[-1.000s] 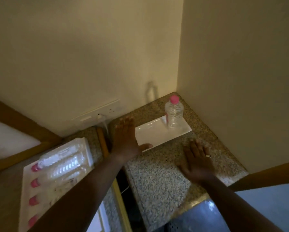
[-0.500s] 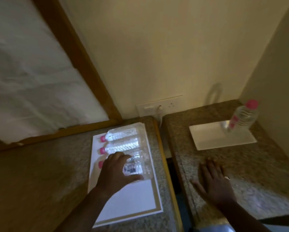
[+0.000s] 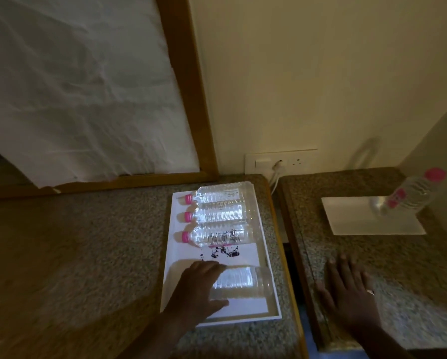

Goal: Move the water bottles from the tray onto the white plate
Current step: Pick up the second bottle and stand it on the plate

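Four bottles (image 3: 221, 216) on tray (image 3: 174, 265) — left hand (image 3: 196, 288) gripping nearest; right hand (image 3: 349, 291) flat, fingers spread.

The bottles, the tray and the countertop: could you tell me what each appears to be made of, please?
Bottles: clear ribbed plastic, see-through with glossy highlights, pink caps. Tray: smooth white, probably plastic or coated board, with a raised rim. Countertop: speckled stone, likely polished granite, though the dim light leaves that open.

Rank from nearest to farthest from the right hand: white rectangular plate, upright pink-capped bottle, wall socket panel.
1. White rectangular plate, ahead of the right hand.
2. Upright pink-capped bottle, on the plate's far right corner.
3. Wall socket panel, on the back wall, leftward.
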`<state>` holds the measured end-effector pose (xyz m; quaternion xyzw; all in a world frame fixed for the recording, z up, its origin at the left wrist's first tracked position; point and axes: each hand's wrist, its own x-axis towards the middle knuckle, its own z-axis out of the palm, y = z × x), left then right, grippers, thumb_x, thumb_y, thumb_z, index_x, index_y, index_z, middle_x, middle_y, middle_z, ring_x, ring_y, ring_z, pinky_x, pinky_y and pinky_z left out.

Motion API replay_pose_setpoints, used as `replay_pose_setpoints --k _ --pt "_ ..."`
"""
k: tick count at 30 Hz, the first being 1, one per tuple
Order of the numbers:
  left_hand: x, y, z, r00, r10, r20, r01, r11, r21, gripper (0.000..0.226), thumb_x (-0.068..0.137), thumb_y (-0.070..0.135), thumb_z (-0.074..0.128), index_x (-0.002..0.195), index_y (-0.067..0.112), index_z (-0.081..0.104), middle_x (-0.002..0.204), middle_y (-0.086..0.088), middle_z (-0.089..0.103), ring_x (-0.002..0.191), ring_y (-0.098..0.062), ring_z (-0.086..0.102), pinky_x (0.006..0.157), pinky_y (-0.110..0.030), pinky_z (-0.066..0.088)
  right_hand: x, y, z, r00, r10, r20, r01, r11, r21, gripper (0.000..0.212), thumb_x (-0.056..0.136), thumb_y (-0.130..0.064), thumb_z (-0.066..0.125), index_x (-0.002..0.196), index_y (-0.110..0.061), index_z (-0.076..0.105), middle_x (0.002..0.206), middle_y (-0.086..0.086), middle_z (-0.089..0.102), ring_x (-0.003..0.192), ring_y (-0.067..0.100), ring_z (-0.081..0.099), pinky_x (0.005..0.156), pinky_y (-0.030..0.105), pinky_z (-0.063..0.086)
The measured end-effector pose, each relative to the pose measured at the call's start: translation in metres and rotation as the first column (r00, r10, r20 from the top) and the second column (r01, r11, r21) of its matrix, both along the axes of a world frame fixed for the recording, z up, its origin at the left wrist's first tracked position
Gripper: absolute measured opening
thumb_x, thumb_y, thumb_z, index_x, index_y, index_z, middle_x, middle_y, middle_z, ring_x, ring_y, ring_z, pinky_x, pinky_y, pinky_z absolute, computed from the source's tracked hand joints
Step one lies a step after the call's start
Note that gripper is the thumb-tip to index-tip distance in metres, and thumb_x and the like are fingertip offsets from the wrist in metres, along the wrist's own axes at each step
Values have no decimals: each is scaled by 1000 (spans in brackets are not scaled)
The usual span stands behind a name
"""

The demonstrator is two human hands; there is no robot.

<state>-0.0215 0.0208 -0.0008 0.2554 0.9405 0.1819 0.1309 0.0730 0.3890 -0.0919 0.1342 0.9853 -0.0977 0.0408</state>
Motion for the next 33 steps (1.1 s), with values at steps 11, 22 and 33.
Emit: replay_pose_setpoints --k 11,22,33 --pt "10 -22 14 986 127 105 -127 992 -6 79 67 50 79 134 37 40 134 11 55 117 -9 52 91 -16 40 -2 -5 6 1000 7 16 -7 1000 6 89 89 -72 13 147 -10 38 156 22 29 144 42 21 111 62 22" --pt "-19 31 90 997 79 18 -80 929 361 81 52 73 77 122 48 46 116 19 58 104 0 53 82 -16 46 -2 -2 0 1000 -7 23 7 1000 -17 90 88 -74 9 150 -14 31 159 17 19 147 38 13 115 60 16" --pt "-13 89 67 989 60 135 -118 874 471 72 56 61 84 113 64 39 111 32 57 105 10 52 81 -13 44 1 4 0 1000 26 14 -25 997 -75 86 89 -73 19 150 -15 31 160 17 21 148 36 13 116 57 18"
